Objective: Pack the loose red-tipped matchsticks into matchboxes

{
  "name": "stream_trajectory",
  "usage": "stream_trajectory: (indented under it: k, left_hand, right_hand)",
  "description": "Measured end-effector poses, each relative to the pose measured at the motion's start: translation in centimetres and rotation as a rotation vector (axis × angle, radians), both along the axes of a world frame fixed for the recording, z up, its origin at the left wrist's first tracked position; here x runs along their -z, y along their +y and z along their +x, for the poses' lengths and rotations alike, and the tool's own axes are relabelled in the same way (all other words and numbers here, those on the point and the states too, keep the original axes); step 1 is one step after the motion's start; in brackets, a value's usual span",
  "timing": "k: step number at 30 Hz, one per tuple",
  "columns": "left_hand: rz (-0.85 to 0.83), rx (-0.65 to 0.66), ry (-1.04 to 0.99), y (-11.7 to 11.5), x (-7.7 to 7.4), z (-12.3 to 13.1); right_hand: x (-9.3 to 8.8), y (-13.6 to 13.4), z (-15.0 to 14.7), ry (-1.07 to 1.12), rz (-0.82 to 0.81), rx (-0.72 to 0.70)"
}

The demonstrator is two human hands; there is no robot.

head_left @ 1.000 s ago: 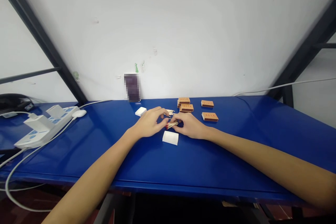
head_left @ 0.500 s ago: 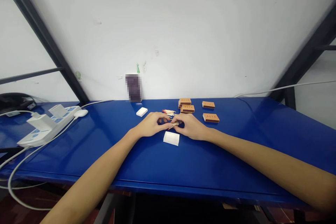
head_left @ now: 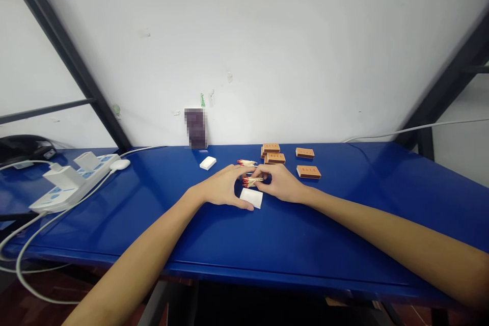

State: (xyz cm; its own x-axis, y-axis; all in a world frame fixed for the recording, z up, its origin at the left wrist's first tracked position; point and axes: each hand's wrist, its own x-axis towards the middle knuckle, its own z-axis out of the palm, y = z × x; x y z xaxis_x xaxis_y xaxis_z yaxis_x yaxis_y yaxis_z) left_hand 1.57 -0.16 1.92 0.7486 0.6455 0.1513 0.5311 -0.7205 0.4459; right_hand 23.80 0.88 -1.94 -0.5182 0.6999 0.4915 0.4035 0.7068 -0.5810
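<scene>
My right hand (head_left: 282, 182) pinches a bundle of red-tipped matches (head_left: 250, 182), heads pointing left. My left hand (head_left: 224, 185) is open, its thumb stretched apart from its fingers. That thumb lies at the near left edge of a white matchbox tray (head_left: 252, 198); I cannot tell whether it presses on it. The left fingertips are partly hidden near the bundle. Just beyond both hands lie more loose matches (head_left: 246, 162) in a pile.
Several orange matchboxes (head_left: 275, 158) are stacked at the back, with two others (head_left: 308, 172) to the right. A small white box piece (head_left: 208, 163) lies back left. A power strip (head_left: 76, 188) with white cables occupies the left of the blue table (head_left: 305, 244).
My left thumb has let go of the matches and moved down to the tray's edge, opening that hand. The bundle's red heads now show, held by my right hand.
</scene>
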Motion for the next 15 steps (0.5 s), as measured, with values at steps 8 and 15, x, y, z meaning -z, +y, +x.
stream_trajectory:
  k: [8, 15]
  left_hand:
    - [0.033, -0.028, -0.014, 0.09, 0.56, 0.26]
    - [0.086, -0.008, -0.031, 0.3, 0.94, 0.51]
  right_hand:
    - [-0.2, -0.21, -0.01, 0.063, 0.003, 0.041]
    - [-0.14, -0.72, 0.05, 0.155, 0.132, 0.046]
